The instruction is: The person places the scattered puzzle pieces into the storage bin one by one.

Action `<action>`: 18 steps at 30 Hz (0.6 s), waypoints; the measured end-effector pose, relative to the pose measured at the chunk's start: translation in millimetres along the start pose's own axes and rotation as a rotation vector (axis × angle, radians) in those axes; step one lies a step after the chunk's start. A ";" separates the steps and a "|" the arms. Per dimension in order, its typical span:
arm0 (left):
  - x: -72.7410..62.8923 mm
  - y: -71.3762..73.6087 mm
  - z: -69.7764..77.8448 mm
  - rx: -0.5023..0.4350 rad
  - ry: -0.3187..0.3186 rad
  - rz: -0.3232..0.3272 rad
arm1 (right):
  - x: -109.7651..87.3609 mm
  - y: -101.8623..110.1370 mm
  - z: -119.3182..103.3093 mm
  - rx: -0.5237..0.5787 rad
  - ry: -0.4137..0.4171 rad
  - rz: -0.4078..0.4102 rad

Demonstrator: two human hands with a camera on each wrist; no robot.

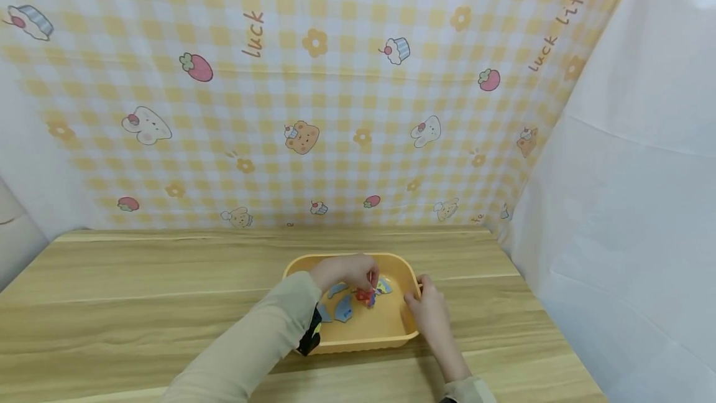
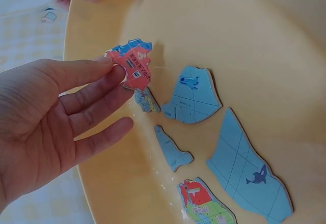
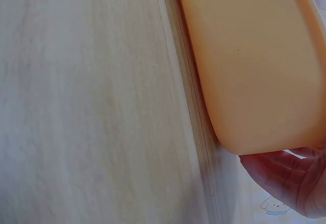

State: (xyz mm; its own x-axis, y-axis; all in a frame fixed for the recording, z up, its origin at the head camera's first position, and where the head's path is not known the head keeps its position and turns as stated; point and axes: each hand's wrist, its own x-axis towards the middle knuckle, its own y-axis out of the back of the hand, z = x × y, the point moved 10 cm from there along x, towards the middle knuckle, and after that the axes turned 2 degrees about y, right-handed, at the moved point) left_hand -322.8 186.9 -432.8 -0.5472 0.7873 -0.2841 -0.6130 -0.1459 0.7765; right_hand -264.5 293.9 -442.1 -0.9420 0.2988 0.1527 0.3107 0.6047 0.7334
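Inside a yellow plastic bin (image 1: 386,323), my left hand (image 1: 353,269) pinches a red and blue map puzzle piece (image 2: 133,63) between thumb and fingers. Printed characters face the left wrist camera. Below the held piece, several flat puzzle pieces lie on the bin's floor: a blue one with a plane-like shape (image 2: 189,95), a large blue one with an orca (image 2: 249,170), a small blue one (image 2: 173,150) and a red and green one (image 2: 205,202). At the bin's right end, my right hand (image 1: 432,311) grips the rim, the thumb on the inner side.
The bin stands on a wood-grain table (image 1: 168,303). Behind the table hangs a yellow checked cloth (image 1: 335,92) with cartoon prints, and a white sheet (image 1: 632,204) borders the right side. A black strap (image 1: 309,336) sits on my left wrist, close to the bin's front left corner.
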 end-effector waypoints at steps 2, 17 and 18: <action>-0.5 0.3 1.3 0.023 0.000 0.004 | 0.0 0.5 -0.8 0.000 0.002 0.003; -1.2 -6.3 0.6 0.090 0.022 -0.024 | -0.2 0.2 0.5 -0.005 0.001 0.000; -1.2 -6.1 0.8 0.092 0.022 -0.023 | -0.1 0.1 0.6 -0.004 0.001 0.000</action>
State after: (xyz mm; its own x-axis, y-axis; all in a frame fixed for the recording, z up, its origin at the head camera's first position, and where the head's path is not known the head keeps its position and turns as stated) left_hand -318.0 187.3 -436.8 -0.5467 0.7762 -0.3140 -0.5713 -0.0717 0.8176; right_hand -264.3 294.3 -442.4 -0.9421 0.2983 0.1531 0.3101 0.6014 0.7363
